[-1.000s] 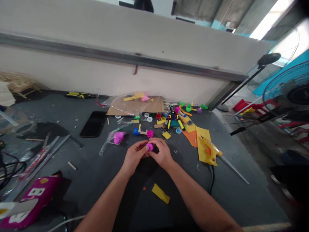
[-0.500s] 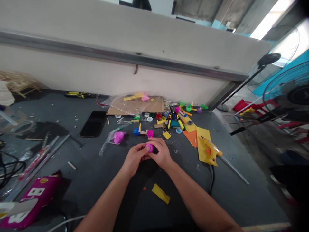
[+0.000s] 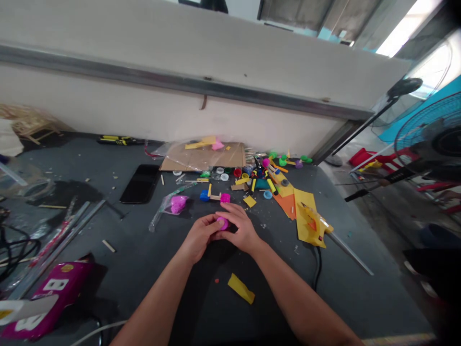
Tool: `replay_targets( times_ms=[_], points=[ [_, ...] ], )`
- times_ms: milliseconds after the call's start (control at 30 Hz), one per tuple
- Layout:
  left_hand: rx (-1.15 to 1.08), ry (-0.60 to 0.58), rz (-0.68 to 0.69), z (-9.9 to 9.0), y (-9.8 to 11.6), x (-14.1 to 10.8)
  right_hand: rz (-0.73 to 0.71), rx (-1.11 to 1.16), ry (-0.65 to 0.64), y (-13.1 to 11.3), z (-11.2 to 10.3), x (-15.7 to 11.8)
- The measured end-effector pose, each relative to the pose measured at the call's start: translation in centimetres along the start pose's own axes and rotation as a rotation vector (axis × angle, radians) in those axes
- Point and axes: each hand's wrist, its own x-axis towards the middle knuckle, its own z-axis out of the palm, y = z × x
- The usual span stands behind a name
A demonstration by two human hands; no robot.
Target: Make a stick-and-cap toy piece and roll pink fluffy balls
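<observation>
My left hand (image 3: pixel 201 236) pinches a small round magenta piece (image 3: pixel 223 223), thumb on its near side. It looks like soft clay or a cap; I cannot tell which. My right hand (image 3: pixel 242 229) curls around the same piece from the right, its fingers partly hiding it. Just beyond the fingertips lies a small assembly (image 3: pixel 215 196) of sticks with a blue and a pink round end. A clear bag with a magenta lump (image 3: pixel 177 204) is to the left of the hands. Nearer me lies a crumpled yellow strip (image 3: pixel 241 288).
A black phone (image 3: pixel 140 184) lies at left, a magenta power strip (image 3: pixel 50 300) front left. Bottle caps, cardboard (image 3: pixel 201 157) and pliers (image 3: pixel 262 178) crowd the back. At right a yellow glue gun (image 3: pixel 315 223) rests on yellow sheets, its black cord running forward.
The right hand's fingers have shifted slightly around the magenta piece, loosening a little on top. Both hands stay in nearly the same place, and the view has moved slightly.
</observation>
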Motion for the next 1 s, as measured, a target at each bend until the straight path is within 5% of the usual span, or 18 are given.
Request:
replay_targets(
  times_ms=[867,1000],
  points=[
    [-0.046,0.046,0.005,-0.01,-0.22,0.15,0.075,0.05,0.059,-0.57,0.15,0.07],
    [-0.011,0.061,0.01,-0.04,-0.12,0.09,0.027,0.021,-0.013,-0.58,0.04,0.01]
  ],
)
